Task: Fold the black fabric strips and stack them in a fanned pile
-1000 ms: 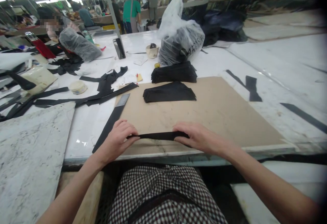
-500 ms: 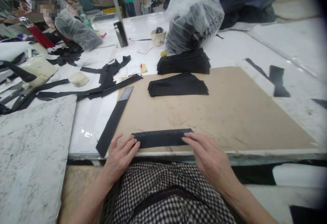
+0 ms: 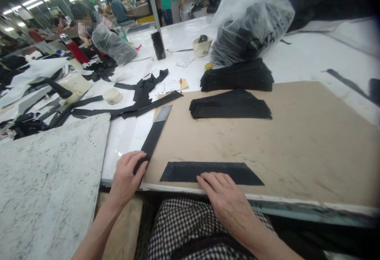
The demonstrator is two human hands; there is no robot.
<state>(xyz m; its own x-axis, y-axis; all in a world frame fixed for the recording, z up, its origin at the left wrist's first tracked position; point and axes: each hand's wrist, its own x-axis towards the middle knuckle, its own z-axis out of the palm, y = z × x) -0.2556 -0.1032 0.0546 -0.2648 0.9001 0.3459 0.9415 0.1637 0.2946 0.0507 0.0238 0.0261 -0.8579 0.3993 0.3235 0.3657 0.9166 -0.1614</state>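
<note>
A flat black fabric piece (image 3: 208, 172) with slanted ends lies near the front edge of a brown cardboard sheet (image 3: 297, 141). My right hand (image 3: 225, 196) rests on its front edge, fingers stretched flat. My left hand (image 3: 127, 177) is at the near end of a long dark strip (image 3: 154, 137) that lies along the cardboard's left side, with fingers curled onto it. Two stacks of black fabric pieces (image 3: 231, 107) sit further back on the cardboard.
A clear plastic bag (image 3: 252, 26) of dark fabric stands behind the stacks. Loose black strips (image 3: 139, 97), a tape roll (image 3: 113, 95) and a small bowl (image 3: 202, 47) lie on the white table. A marbled board (image 3: 44, 173) is at the left. People work in the background.
The fabric piece was unfolded and now lies flat and wider. My left hand left it and moved left onto the long dark strip. The camera view shifted left.
</note>
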